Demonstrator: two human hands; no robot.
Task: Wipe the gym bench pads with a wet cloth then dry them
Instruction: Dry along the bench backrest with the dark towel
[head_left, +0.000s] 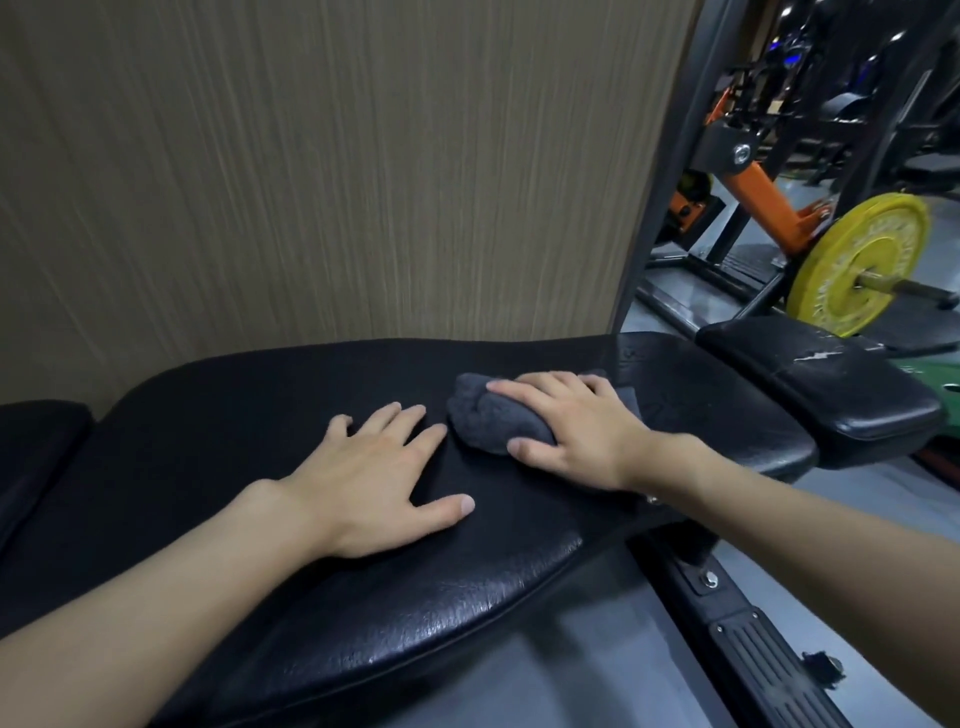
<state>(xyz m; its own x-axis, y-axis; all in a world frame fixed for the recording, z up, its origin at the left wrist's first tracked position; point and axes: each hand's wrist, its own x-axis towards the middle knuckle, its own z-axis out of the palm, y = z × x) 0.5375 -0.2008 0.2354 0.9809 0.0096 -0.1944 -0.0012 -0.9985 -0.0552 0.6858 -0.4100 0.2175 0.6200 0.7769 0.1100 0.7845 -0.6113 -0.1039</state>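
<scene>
A long black bench pad (249, 415) runs across the view from lower left to right. On its right half lies a bunched dark grey cloth (480, 415). My right hand (571, 426) lies over the cloth, fingers spread across its top and thumb against its near side, pressing it onto the pad. My left hand (379, 467) rests flat on the pad just left of the cloth, fingers straight and spread. A second, smaller black pad (831, 384) with a cracked top sits at the right end.
A brown wood-grain wall (311, 156) stands right behind the bench. To the right are a yellow weight plate (857, 265) on a bar, an orange machine arm (763, 202) and a black upright post (660, 171). The bench's black frame rail (753, 639) runs along the grey floor.
</scene>
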